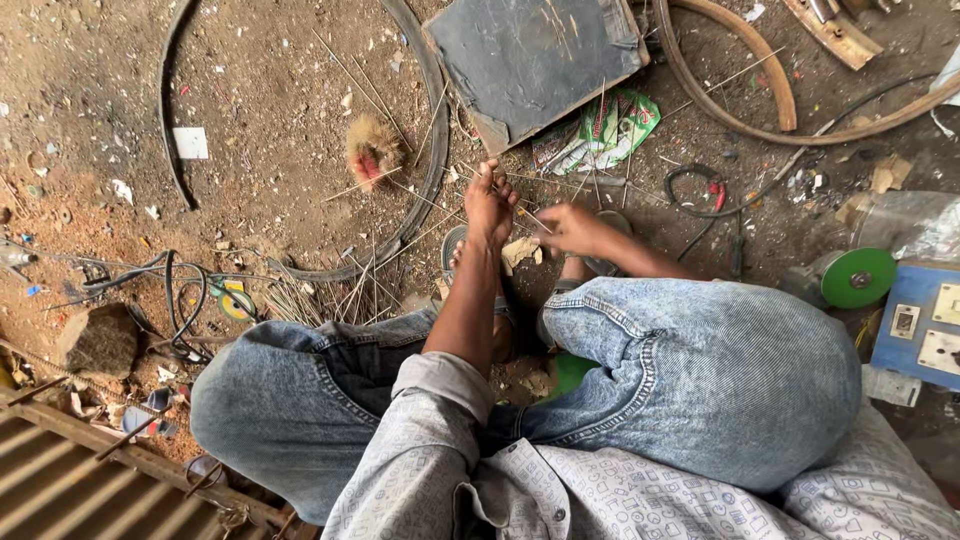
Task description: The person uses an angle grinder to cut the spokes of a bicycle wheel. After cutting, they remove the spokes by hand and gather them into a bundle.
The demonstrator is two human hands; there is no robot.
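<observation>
Rusty grating: corrugated metal sheet [60, 480] at bottom-left corner, w/ a rusty bar along its edge
Rock: brown stone [98, 340] on the dirt, left of the person's knee
Cables: black wires [175, 300] looped on the ground just right of the rock, yellow tape roll [236, 303] beside them
Wheel rim: big dark bicycle rim [425, 150] lying flat on the dirt, upper left to centre, loose spokes [345, 290] piled at its lower edge
Brush: worn reddish brush [372, 152] inside the rim
Left hand: left hand [489, 205] stretched fwd past the knees, fingers pinched together on a thin spoke [520, 180], touching rim's near edge
Thin spoke: runs across the ground btwn both hands, just in front of the sandalled feet
Right hand: right hand [570, 228] close beside the left, fingers curled in a grip on the spoke's other end; what else it holds, can't tell
Board: grey slate-like board [535, 55] top centre, green packet [605, 130] under its lower edge
Jeans: light denim knees [700, 360] fill the middle, patterned shirt below
Hoops: curved wooden rim pieces [770, 90] top right
Grinder: tool w/ green disc [855, 277] right of the knee
Switch box: blue board w/ white switches [920, 320] at right edge
</observation>
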